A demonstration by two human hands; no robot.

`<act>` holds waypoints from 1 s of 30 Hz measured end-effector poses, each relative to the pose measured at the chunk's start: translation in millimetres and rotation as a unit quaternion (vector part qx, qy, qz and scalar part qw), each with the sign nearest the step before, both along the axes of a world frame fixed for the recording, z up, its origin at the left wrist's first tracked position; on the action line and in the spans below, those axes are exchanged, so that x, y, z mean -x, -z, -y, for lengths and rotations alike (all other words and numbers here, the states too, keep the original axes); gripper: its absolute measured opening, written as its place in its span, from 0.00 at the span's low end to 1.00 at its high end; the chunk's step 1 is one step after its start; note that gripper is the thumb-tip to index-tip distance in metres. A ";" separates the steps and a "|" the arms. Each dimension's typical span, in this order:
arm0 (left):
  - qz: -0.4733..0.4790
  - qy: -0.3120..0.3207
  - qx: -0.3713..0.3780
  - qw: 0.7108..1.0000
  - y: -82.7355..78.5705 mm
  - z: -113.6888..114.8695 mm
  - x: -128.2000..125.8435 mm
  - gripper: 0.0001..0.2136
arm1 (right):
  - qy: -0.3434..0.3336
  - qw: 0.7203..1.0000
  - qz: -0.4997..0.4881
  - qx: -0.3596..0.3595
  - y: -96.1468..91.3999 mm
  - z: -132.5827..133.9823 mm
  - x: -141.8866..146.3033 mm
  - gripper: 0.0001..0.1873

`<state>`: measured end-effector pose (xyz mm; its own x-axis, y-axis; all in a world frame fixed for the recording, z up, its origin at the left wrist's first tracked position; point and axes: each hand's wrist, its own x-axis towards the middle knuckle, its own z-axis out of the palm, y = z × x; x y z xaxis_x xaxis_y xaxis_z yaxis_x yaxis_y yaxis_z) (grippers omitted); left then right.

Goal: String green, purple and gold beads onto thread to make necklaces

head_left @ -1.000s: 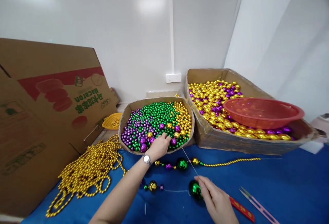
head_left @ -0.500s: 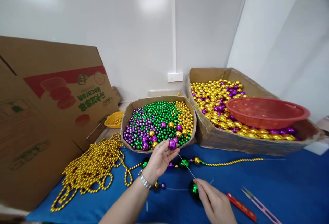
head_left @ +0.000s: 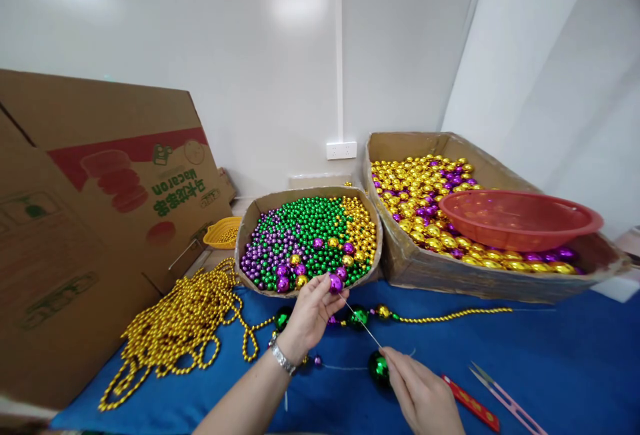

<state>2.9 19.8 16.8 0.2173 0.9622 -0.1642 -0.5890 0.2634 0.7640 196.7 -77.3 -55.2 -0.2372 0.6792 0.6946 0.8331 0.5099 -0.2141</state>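
My left hand, with a watch on the wrist, pinches a purple bead just in front of the small cardboard tray of green, purple and gold beads. My right hand pinches a thin needle whose tip points at that purple bead. A large green ball on a thread lies at my right fingers. Behind it a partly strung strand of green, gold and purple beads runs across the blue cloth.
A big box of gold and purple balls with a red basin on it stands at the right. A heap of gold bead chains lies left, next to leaning cardboard boxes. A red tool and pink snips lie at lower right.
My left hand lifted a purple bead out of the small tray and drew it back over the cloth. The needle in my right hand now meets the bead.
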 end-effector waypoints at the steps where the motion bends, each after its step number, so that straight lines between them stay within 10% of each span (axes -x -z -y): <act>1: 0.000 0.000 0.003 1.000 0.7 0.1 -0.1 0.10 | 0.005 1.000 0.015 -0.006 -0.2 0.1 -0.8 0.19; 19: -0.012 0.040 -0.053 0.998 11.0 28.3 -12.8 0.12 | -0.031 0.990 -0.117 0.072 -1.0 1.1 7.6 0.16; 24: -0.082 0.140 -0.058 0.985 7.9 22.7 -4.3 0.12 | -0.044 0.982 -0.139 0.119 -6.6 2.7 4.9 0.16; 27: -0.308 0.097 -0.207 0.923 -2.1 -5.7 7.0 0.13 | -0.021 0.988 -0.132 0.077 -6.2 1.8 -0.1 0.16; 30: -0.571 0.001 -0.312 0.760 -7.3 -48.1 16.5 0.08 | 0.004 0.989 -0.128 0.069 -4.4 0.2 -3.9 0.15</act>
<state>-13.6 68.0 24.0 0.2779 0.9299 0.2410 0.5508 -0.3597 0.7531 200.6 -77.5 -50.9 -0.0591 0.7724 0.6323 0.7466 0.4547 -0.4856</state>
